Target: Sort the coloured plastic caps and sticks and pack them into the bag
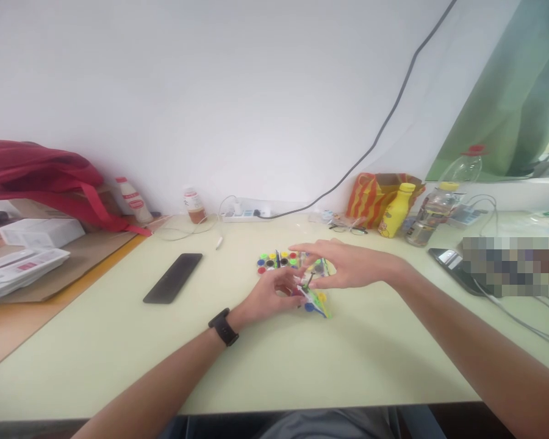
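Observation:
My left hand (272, 296), with a black watch on its wrist, rests on the pale green desk (119, 353) with its fingers closed on a small toy of green, blue and yellow parts (315, 300). My right hand (343, 265) hovers just above the toy, fingers stretched out toward the left. Right behind both hands lies a cluster of small coloured round pieces (277, 261), red, yellow, green, blue and black. What the right fingers touch is hidden.
A black phone (172, 278) lies left of the hands. At the back stand two small bottles (194, 205), a power strip (247, 213), a yellow bottle (396, 210), a striped bag (370, 195) and clear bottles (432, 213). A red bag (41, 174) and boxes sit far left.

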### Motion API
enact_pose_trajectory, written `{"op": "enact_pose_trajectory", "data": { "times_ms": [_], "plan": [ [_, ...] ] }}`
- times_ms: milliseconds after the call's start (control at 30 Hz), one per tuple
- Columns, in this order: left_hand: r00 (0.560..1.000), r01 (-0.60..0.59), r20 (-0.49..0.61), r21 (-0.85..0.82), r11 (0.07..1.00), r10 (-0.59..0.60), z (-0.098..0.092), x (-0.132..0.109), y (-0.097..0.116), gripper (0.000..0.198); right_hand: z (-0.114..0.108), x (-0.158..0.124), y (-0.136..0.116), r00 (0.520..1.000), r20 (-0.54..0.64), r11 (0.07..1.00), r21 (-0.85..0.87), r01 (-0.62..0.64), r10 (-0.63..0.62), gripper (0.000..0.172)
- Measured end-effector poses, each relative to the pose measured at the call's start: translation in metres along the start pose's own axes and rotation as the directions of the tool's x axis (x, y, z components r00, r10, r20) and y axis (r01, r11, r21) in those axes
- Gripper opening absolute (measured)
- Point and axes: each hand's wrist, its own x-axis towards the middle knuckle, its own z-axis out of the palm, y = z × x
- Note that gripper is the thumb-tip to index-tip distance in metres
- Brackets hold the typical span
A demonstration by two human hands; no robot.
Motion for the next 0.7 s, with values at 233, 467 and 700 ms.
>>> {"op": "enact_pose_trajectory", "data": {
  "times_ms": [233,467,700],
  "plan": [
    [1.000,-0.025,0.009,0.004,1.000,0.025,0.000,0.001,0.002,0.052,0.002,0.000,-0.001,0.998,-0.033,0.998,-0.037,0.052,-0.054,0.073],
    [1.000,-0.007,0.028,0.008,1.000,0.007,0.000,-0.001,0.006,0.055,0.002,0.000,-0.002,0.999,-0.035,0.996,-0.084,0.011,-0.014,0.074],
    [0.993,0.106,0.049,0.011,0.994,-0.107,0.000,-0.004,0.019,0.050,0.012,-0.010,0.012,0.904,-0.428,0.998,0.065,0.018,0.012,0.072]
  ]
}}
